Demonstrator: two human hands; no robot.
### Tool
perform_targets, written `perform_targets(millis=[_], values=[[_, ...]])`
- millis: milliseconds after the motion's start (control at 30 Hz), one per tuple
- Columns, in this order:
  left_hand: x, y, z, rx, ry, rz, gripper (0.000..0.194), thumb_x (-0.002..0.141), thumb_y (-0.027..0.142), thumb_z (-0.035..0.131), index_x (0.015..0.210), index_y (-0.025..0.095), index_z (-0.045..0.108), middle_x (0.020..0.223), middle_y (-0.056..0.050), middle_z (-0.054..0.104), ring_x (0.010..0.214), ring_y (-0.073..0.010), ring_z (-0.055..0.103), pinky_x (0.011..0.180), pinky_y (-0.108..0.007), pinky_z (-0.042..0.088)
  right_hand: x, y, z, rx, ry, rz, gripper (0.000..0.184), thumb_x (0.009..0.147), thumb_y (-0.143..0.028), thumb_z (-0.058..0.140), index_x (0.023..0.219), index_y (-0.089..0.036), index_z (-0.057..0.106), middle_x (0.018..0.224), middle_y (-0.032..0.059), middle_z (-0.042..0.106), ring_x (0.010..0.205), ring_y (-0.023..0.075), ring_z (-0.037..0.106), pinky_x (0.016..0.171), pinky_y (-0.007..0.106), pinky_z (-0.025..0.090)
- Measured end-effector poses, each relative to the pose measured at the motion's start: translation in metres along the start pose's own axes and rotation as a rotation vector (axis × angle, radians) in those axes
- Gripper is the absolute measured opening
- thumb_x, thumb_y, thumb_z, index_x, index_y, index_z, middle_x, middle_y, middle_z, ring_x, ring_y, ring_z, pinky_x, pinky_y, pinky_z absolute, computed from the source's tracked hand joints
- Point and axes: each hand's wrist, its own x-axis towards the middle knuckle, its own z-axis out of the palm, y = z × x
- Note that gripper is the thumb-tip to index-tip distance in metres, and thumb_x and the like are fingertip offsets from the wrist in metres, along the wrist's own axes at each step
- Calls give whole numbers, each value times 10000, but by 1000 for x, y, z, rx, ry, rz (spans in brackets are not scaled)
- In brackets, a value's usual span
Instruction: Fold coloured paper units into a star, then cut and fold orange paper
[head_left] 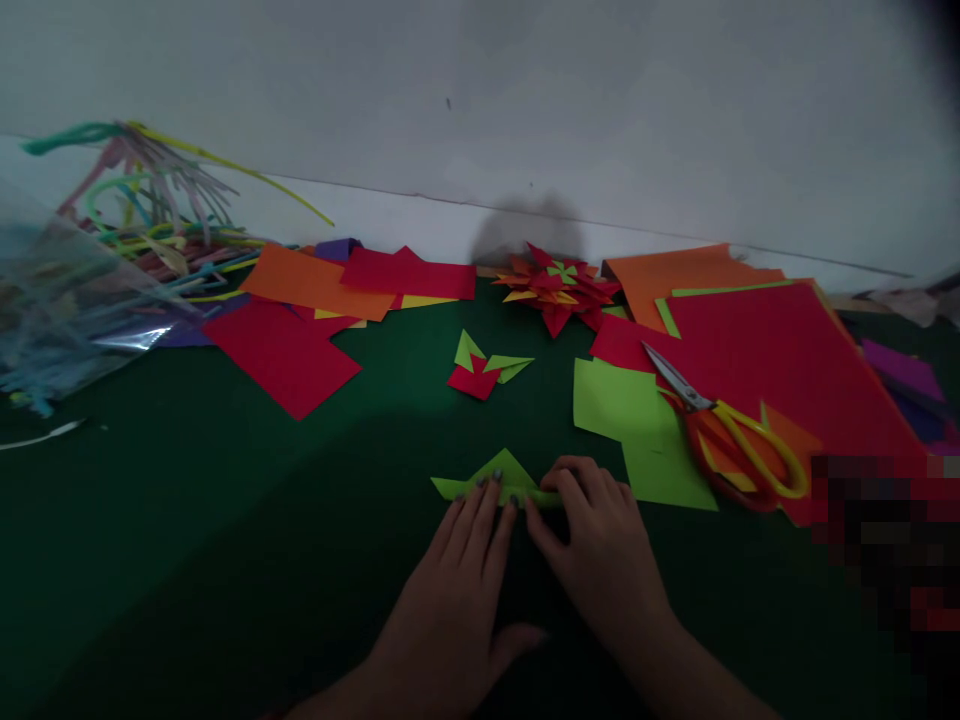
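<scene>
A light green sheet of folding paper [501, 466], folded into a low triangle with its peak away from me, lies on the dark green table. My left hand [461, 560] presses on it with fingers stretched out flat. The fingers of my right hand [600, 520] are bent around the paper's right end and pinch it, hiding that corner. Just beyond sits a small folded piece [475, 380], red with two light green points. Farther back stands a many-pointed paper flower [559, 285] in red, orange and yellow, with a light green centre.
Scissors [705, 405] with yellow and orange handles lie on red paper [780, 350] at right, beside light green squares [622, 400]. Orange paper [315, 278] and red paper [289, 355] are at back left. A clear bag [67, 300] of pipe cleaners stands far left. A wall [375, 90] is behind.
</scene>
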Motion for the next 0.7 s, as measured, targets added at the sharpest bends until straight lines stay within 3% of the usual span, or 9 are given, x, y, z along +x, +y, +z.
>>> perform_targets(millis=[433,600,700], values=[[-1,0,1,-24,-8,-14,787,748,548,519,1331,62,312,1396,-212,283,1273,-336,280,963,-461,369,-3,2,-7,42,-22,9,268,725,-69,465,957,-183,536,983,90,551,893,239,511,735,379,398],[0,-2,2,-18,3,-5,772,761,552,497,1335,71,310,1398,-203,285,1273,-335,281,963,-459,368,-1,1,-4,43,91,12,100,759,-161,515,852,-178,548,928,87,536,863,235,500,746,387,375],[1,-2,1,-21,1,8,764,770,553,481,1331,62,315,1393,-207,292,1266,-336,294,949,-465,381,1,0,2,104,4,-53,58,808,-155,473,779,-178,518,753,38,541,699,177,489,654,322,371]])
